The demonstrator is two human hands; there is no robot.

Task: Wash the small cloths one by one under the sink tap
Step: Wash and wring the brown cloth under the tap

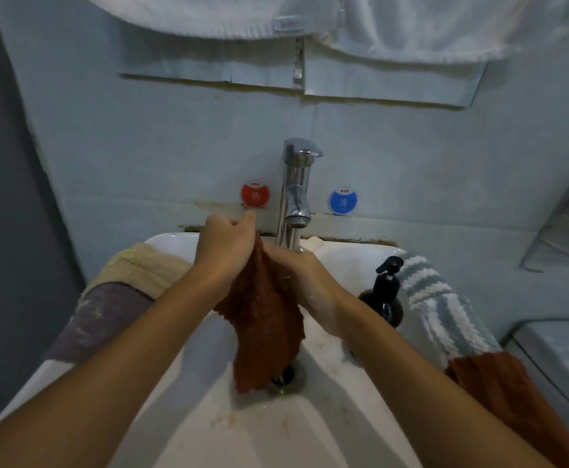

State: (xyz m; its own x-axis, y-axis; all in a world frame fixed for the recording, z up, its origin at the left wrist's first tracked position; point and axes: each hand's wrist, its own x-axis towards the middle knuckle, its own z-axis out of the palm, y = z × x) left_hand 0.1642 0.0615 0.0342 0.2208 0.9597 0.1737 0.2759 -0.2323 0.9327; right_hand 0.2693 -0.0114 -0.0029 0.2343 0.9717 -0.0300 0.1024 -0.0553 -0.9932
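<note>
One rust-brown cloth (263, 319) hangs over the white sink (310, 417), just in front of the chrome tap (296, 184), its lower edge near the drain (285, 376). Both hands hold its top: the left hand (225, 244) grips it in curled fingers, and the right hand (305, 282) clasps its right edge. Cream (148, 268) and purple (104, 315) cloths lie on the left rim; a dark pump bottle (386, 295), a striped cloth (441, 305) and another rust-brown cloth (499, 390) sit on the right.
</note>
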